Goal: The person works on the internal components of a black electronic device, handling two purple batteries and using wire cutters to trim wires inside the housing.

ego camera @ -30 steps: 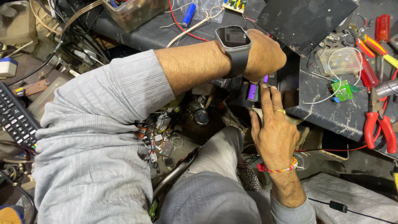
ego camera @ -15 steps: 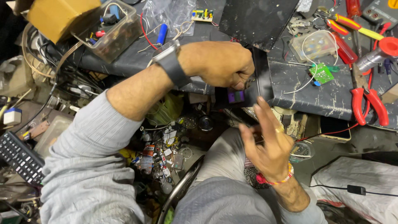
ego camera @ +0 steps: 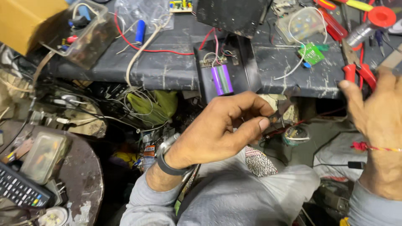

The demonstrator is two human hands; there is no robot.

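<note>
My left hand [ego camera: 222,129], with a dark watch on its wrist, hovers over my lap just below the bench edge. Its thumb and forefinger pinch a small dark part [ego camera: 276,118]. Directly above it, a black open box [ego camera: 243,71] holding purple and green battery cells [ego camera: 221,79] with thin wires sits at the edge of the dark workbench [ego camera: 167,69]. My right hand [ego camera: 377,109], with a red thread on its wrist, is raised at the right with fingers spread and nothing in it. Its fingertips are close to the red-handled pliers [ego camera: 359,74].
On the bench lie a green circuit board [ego camera: 312,53], a red screwdriver [ego camera: 331,21], a silver cylinder with a red cap [ego camera: 370,23], a blue cylinder [ego camera: 140,31], red wire and a clear plastic box [ego camera: 83,39]. A keypad [ego camera: 16,190] rests at lower left among tangled wires.
My left hand has drawn back from the black box down toward my lap and now pinches a small part. My right hand has swung out to the right, near the pliers.
</note>
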